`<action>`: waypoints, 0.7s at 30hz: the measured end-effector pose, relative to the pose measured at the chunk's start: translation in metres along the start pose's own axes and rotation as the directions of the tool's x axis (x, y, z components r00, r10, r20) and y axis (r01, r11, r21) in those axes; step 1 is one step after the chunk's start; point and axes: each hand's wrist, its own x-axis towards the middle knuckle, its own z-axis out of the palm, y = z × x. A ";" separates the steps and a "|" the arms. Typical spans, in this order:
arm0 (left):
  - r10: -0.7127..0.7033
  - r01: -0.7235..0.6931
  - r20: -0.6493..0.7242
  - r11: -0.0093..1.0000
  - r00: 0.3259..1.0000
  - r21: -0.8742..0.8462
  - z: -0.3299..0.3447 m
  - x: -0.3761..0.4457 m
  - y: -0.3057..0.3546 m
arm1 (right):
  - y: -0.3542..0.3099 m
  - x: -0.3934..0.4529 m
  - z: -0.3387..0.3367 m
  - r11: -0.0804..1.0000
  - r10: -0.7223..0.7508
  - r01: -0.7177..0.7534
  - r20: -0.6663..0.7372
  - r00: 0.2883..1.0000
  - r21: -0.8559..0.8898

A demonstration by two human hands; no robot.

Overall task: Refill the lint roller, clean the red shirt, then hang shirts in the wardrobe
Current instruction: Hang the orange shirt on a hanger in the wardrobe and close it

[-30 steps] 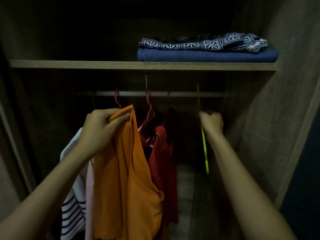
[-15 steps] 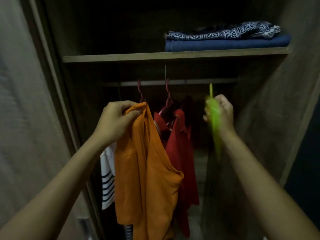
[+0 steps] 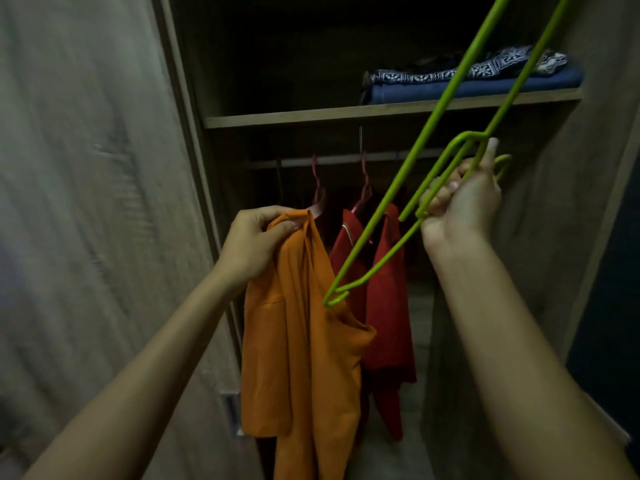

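Observation:
An orange shirt (image 3: 298, 341) hangs limp from my left hand (image 3: 258, 242), which pinches it at the collar in front of the open wardrobe. My right hand (image 3: 462, 202) grips a green wire hanger (image 3: 381, 237) near its hook; the hanger slants across the view, one corner low against the orange shirt, the other end rising out of the top right. Behind them a red shirt (image 3: 384, 289) hangs on a pink hanger (image 3: 363, 188) from the wardrobe rail (image 3: 339, 161).
A wooden shelf (image 3: 311, 116) above the rail carries folded blue and patterned clothes (image 3: 460, 81). Another pink hanger (image 3: 317, 195) hangs left of the red shirt. The wardrobe door (image 3: 86, 202) stands open at left; the side wall (image 3: 554, 237) is close at right.
My right hand has taken the green hanger off the rail and pulled it out toward me, tilting it across the view. The view has shifted left and back; the orange shirt stays in my left hand.

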 end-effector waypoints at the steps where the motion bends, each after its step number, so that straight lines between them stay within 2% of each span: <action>1: 0.014 -0.014 0.011 1.000 1.000 -0.001 -0.003 -0.002 0.003 | 0.003 -0.005 0.004 1.000 -0.010 0.010 -0.017 1.000 0.010; 4: 0.057 -0.058 0.044 0.998 0.997 0.013 -0.013 -0.011 0.011 | 0.018 -0.022 0.010 0.999 -0.049 0.049 -0.045 0.998 -0.012; 8: 0.078 -0.077 0.065 0.997 0.995 -0.004 -0.026 -0.024 0.016 | 0.044 -0.044 0.010 0.986 -0.093 0.090 -0.011 0.996 -0.142; 12: 0.065 -0.064 0.037 0.998 0.997 -0.025 -0.041 -0.032 0.013 | 0.071 -0.058 0.000 0.967 -0.062 0.057 -0.011 0.998 -0.249; 16: 0.056 -0.058 0.038 0.997 0.998 0.053 -0.052 -0.038 0.005 | 0.066 -0.059 0.007 0.989 -0.033 0.022 -0.074 0.997 -0.149; 21: 0.016 -0.021 0.085 0.998 0.996 0.065 -0.064 -0.044 0.000 | 0.042 -0.059 0.024 0.992 -0.110 0.112 0.027 0.994 -0.059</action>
